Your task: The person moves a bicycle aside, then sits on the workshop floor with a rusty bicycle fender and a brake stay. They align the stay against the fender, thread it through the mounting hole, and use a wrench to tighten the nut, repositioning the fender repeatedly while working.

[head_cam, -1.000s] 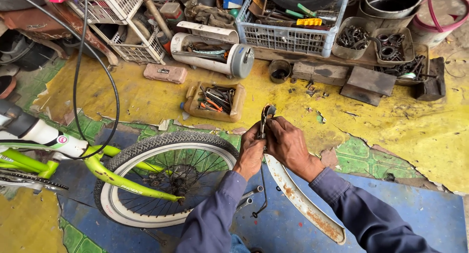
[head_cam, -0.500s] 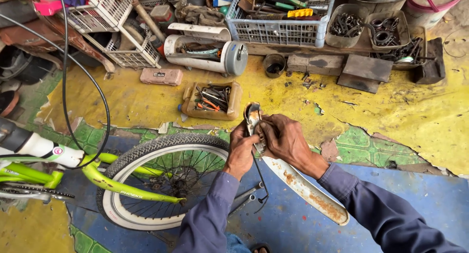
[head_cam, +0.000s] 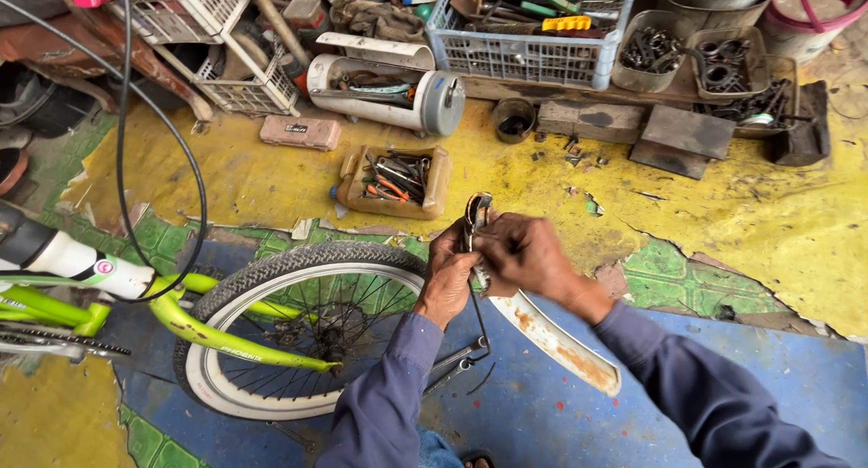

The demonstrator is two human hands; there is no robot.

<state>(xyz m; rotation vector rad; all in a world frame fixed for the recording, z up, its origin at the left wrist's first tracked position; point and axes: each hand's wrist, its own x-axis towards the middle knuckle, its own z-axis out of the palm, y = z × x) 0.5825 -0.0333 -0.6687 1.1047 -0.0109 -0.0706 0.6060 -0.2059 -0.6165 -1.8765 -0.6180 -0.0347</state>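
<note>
Both hands were bunched together just right of centre frame. The left hand had its fingers curled shut around the dark metal brake caliper, and the right hand was closed on the same part from the other side, knuckles up, the two hands touching. The caliper's top stuck out above the fingers; a thin dark cable hung down from under them toward the lower middle.

Compared with half a second back, the hands had barely changed their grip. The whole scene just sat a bit lower and more to the right in frame, so the head had tipped a little. A full second back the caliper was held slightly further from the wheel, hands more spread.

Right under the hands lay the long rusty white metal mudguard, running off to the lower right over the blue-painted floor. To the left of centre was the black bicycle tyre with a white sidewall, on the lime-green bike frame.

Further up, a small tan open tray of hand tools sat on the yellow floor patch, with a white cut-open cylinder tank behind it and a grey plastic basket of tools at top centre.
</note>
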